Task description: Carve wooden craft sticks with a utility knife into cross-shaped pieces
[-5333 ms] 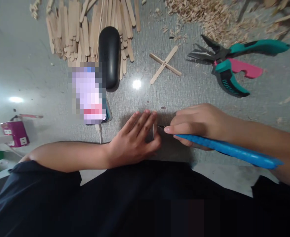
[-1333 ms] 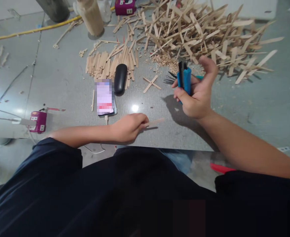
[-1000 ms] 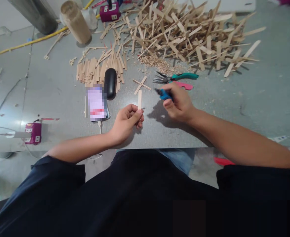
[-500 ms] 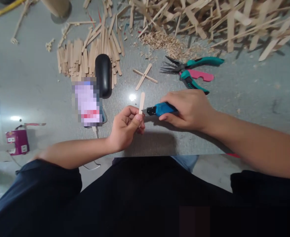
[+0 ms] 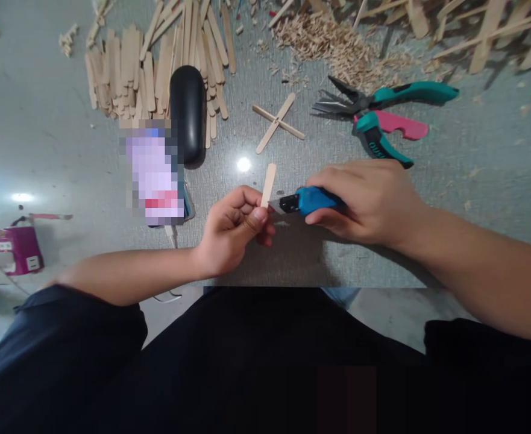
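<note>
My left hand (image 5: 235, 232) is closed in a pinch on the lower end of a wooden craft stick (image 5: 269, 183), which points up and away over the grey table (image 5: 57, 150). My right hand (image 5: 369, 202) is wrapped round a blue utility knife (image 5: 308, 200). The knife's dark tip touches the stick just above my left fingers. Both hands hover near the table's front edge.
A crossed pair of sticks (image 5: 278, 122) lies just beyond the hands. Teal pliers (image 5: 383, 99) over a pink tool (image 5: 398, 125) lie at the right. A black case (image 5: 187, 120), a phone (image 5: 155, 175), a stick pile (image 5: 157, 54), wood shavings (image 5: 337, 48) and a purple socket block (image 5: 17, 248) lie around.
The view has moved closer to the table. My left hand turned the stick upright, and my right hand brought the blue knife down from the air to the stick's side.
</note>
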Demonstrator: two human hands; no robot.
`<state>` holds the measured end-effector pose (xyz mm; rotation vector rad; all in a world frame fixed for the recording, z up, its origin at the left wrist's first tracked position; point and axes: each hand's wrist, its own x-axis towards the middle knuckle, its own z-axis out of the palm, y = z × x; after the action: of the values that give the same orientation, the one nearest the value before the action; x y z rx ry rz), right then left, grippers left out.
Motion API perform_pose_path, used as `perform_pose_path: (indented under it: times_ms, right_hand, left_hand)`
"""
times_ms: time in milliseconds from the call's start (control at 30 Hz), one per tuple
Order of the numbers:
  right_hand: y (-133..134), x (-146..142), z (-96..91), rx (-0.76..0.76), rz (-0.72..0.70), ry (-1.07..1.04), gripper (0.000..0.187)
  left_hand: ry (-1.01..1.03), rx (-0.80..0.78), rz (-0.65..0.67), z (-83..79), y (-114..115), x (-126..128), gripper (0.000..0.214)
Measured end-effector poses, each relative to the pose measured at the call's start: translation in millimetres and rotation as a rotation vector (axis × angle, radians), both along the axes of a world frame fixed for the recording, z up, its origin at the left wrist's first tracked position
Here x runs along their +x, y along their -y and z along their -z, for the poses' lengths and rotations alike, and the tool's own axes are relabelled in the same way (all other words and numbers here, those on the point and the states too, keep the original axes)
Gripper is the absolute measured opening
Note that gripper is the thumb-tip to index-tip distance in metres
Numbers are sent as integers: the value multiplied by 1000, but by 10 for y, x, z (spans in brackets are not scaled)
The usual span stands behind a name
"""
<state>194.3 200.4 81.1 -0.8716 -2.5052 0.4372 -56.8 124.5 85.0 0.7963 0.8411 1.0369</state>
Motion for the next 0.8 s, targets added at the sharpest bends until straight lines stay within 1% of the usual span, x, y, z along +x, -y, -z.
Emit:
perform_pose_path:
  times_ms: [100,233,433,633,800]
  right_hand:
    - [15,7,8,-24,5,27,75]
    - [33,11,11,-8,-8,33,75]
    - [35,-14,-34,-41,-12,50,75]
    - [49,-7,-41,18,-5,18,75]
    - [53,10,-50,-8,20,39,77]
  left_hand:
    - [-10,-20,6,0,-11,-2,49]
    - [-14,-3,9,13,-13,-4,48]
    - [-49,-14,4,4,-6,-4,48]
    - [-33,19,3,-2,-7,1,47]
    - [-32,-25,-5,-1,-7,-2,51]
